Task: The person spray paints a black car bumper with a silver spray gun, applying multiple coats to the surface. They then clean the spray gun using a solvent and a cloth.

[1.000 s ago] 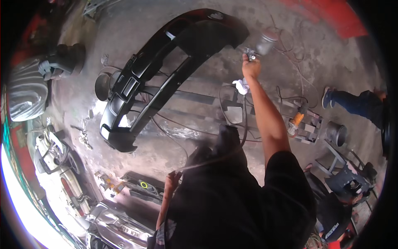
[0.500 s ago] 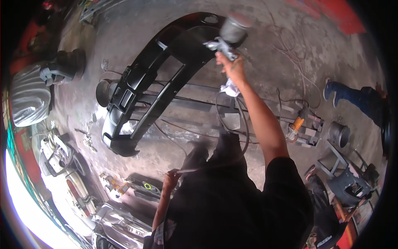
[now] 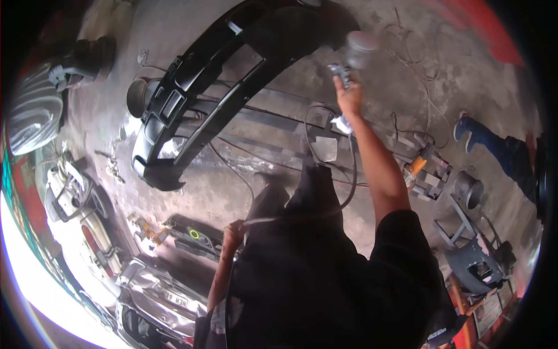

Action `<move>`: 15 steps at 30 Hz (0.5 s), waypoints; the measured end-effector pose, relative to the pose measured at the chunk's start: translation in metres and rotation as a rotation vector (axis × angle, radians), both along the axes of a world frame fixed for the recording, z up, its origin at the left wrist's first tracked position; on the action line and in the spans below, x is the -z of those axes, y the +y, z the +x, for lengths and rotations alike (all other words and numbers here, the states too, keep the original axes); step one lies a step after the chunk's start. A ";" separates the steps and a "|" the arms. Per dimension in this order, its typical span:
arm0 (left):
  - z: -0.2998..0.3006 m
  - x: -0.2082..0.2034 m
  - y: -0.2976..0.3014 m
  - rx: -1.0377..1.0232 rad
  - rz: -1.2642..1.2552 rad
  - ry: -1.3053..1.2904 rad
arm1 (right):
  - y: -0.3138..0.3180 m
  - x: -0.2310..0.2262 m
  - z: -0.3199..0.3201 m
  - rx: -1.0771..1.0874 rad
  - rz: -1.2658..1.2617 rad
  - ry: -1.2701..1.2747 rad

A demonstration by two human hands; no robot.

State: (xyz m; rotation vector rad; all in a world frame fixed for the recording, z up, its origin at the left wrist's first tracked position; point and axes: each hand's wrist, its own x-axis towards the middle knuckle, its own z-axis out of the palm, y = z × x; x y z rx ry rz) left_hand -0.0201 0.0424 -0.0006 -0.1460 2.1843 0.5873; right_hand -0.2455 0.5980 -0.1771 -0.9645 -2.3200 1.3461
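Observation:
My right hand (image 3: 349,99) is closed round a spray gun (image 3: 341,73) with a blurred paint cup (image 3: 361,47) at its upper side. The gun is just off the right end of a long, curved black car bumper (image 3: 285,35), with a gap between them in the picture. White cloth or paper (image 3: 342,124) is wrapped near the bottom of the gun. From there an air hose (image 3: 290,218) loops down across my front to my left hand (image 3: 233,234), whose fingers are wrapped round it.
Under the bumper lies a low metal frame (image 3: 279,129), with a round metal drum (image 3: 138,98) by its left part. An orange-handled tool (image 3: 415,167) and a metal cylinder (image 3: 467,189) are at right, near another person's jeans-clad legs (image 3: 494,145). Cables (image 3: 427,96) cross the floor; a motorbike (image 3: 75,192) stands left.
My right hand has carried the spray gun to the right, off the bumper's end. The whole view has shifted, with the bumper now higher in the picture. My left hand keeps hold of the hose.

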 end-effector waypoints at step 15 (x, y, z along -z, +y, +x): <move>0.004 -0.001 0.013 -0.044 -0.012 -0.029 | -0.084 -0.011 0.032 -0.323 -0.163 -0.065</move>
